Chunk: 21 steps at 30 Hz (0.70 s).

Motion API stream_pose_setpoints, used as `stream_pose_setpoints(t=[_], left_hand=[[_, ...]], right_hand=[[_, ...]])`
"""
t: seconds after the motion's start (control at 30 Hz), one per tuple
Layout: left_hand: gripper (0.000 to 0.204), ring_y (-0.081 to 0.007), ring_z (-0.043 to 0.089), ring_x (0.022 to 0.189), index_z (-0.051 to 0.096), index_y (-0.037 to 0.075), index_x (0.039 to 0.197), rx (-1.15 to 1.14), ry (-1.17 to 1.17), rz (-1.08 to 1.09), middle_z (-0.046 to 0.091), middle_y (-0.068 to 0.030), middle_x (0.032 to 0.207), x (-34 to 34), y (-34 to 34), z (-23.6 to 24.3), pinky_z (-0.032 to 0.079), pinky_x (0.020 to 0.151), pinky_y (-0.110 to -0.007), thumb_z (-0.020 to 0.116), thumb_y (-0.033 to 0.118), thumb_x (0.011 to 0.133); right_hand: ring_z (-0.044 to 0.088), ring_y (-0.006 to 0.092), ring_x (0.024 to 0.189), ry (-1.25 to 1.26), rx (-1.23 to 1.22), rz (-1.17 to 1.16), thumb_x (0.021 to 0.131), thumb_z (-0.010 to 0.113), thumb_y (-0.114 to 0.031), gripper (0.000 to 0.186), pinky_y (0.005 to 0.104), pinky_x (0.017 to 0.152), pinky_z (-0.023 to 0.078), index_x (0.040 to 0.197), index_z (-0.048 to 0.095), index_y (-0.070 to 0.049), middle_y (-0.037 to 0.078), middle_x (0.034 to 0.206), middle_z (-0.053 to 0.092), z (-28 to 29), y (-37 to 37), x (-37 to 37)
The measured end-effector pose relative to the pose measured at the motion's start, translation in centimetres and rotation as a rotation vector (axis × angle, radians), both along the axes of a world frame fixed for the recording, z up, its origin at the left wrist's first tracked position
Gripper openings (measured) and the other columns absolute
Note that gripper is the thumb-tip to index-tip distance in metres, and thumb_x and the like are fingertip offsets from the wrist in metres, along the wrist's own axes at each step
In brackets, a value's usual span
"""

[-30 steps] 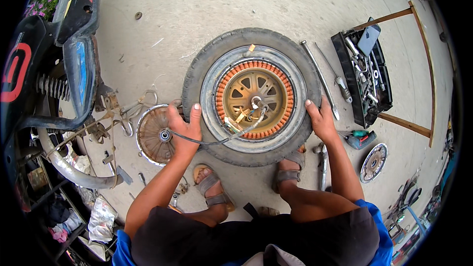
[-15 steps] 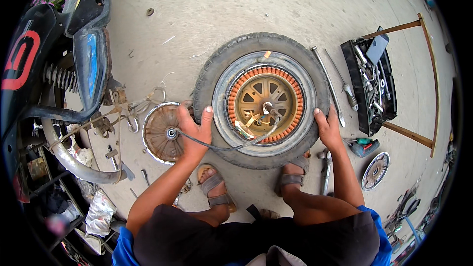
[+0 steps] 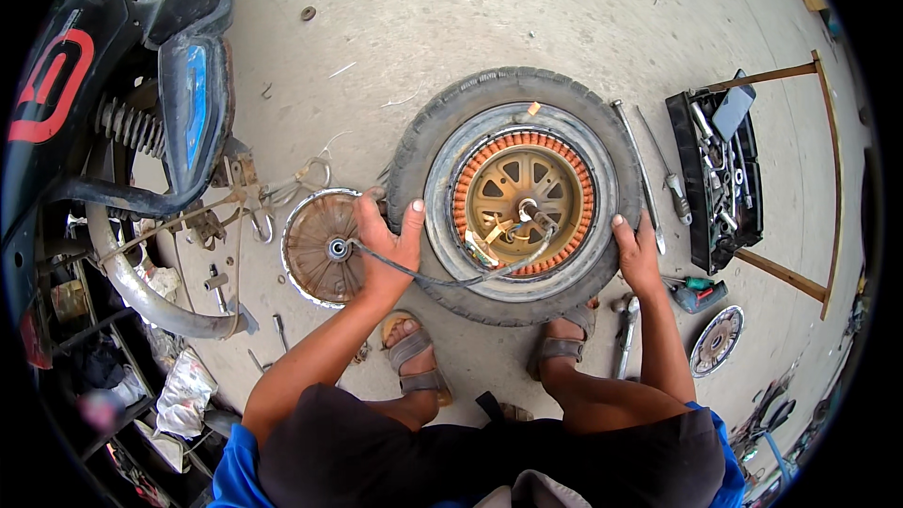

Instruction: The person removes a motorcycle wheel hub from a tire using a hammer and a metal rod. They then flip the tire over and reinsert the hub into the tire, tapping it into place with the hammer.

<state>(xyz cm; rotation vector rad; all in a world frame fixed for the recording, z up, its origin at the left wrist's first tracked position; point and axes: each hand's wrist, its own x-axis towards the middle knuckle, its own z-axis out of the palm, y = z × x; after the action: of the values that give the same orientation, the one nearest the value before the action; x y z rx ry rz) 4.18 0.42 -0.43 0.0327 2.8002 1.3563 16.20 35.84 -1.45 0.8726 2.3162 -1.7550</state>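
A wheel (image 3: 489, 196) with a black tyre (image 3: 513, 85) lies between my hands, its open side facing up. Inside its metal rim sits a ring of copper coils (image 3: 587, 198) around a brownish hub with loose wires. My left hand (image 3: 388, 243) grips the tyre's left side, thumb on top and fingers partly hidden. On the opposite side my right hand (image 3: 637, 252) holds the tyre the same way. A dark cable (image 3: 437, 279) runs from the hub's axle across my left hand to the round ribbed cover (image 3: 315, 243), which lies on the ground at the left.
A motorbike (image 3: 71, 85) stands at the left. To the right are a pry bar (image 3: 640, 174), a screwdriver (image 3: 675, 196), a black toolbox (image 3: 687, 179) with a phone (image 3: 732, 113) on it, and a wooden frame (image 3: 832, 179). A round metal disc (image 3: 717, 342) lies nearer, beyond a metal tool (image 3: 626, 339).
The whole view has shifted slightly, so the scene appears a little further right. Both hands keep their hold on the tyre, and the wheel looks nearly unmoved against the ground.
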Motion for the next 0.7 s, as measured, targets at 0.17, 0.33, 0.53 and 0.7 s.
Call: stream_pose_setpoints(t=[0.17, 0.33, 0.53, 0.7], left_hand=[[0.059, -0.0381, 0.052, 0.110, 0.046, -0.011, 0.127, 0.020, -0.030, 0.000, 0.050, -0.0261, 0.116, -0.1, 0.1, 0.3, 0.041, 0.098, -0.047, 0.070, 0.033, 0.095], [0.059, -0.0394, 0.052, 0.111, 0.045, -0.011, 0.127, 0.008, -0.026, -0.007, 0.050, -0.0267, 0.117, 0.0, 0.0, 0.1, 0.040, 0.099, -0.048, 0.070, 0.033, 0.096], [0.060, -0.0405, 0.052, 0.111, 0.045, -0.011, 0.127, 0.002, -0.001, -0.015, 0.049, -0.0273, 0.117, 0.0, 0.1, 0.3, 0.041, 0.099, -0.048, 0.070, 0.033, 0.095], [0.061, -0.0402, 0.053, 0.110, 0.045, -0.011, 0.128, 0.010, -0.001, -0.016, 0.050, -0.0273, 0.117, -0.1, 0.1, 0.3, 0.042, 0.098, -0.048, 0.070, 0.033, 0.095]], right_hand=[[0.061, 0.0246, 0.112, 0.091, 0.038, -0.024, 0.101, 0.061, -0.032, 0.054, 0.0368, 0.101, 0.046, 0.134, 0.050, 0.009, 0.019, 0.123, 0.065, -0.5, 0.0, 0.0], [0.061, 0.0234, 0.111, 0.082, 0.038, -0.032, 0.101, 0.061, -0.032, 0.051, 0.0368, 0.100, 0.046, 0.132, 0.051, 0.008, 0.018, 0.121, 0.065, -0.6, 0.1, -0.1], [0.061, 0.0223, 0.109, 0.067, 0.044, -0.023, 0.102, 0.061, -0.032, 0.050, 0.0363, 0.098, 0.047, 0.131, 0.053, 0.007, 0.017, 0.119, 0.065, -0.2, 0.0, -0.2], [0.061, 0.0225, 0.110, 0.071, 0.041, -0.020, 0.102, 0.061, -0.033, 0.052, 0.0363, 0.099, 0.047, 0.132, 0.052, 0.008, 0.017, 0.120, 0.065, -0.3, 0.0, -0.3]])
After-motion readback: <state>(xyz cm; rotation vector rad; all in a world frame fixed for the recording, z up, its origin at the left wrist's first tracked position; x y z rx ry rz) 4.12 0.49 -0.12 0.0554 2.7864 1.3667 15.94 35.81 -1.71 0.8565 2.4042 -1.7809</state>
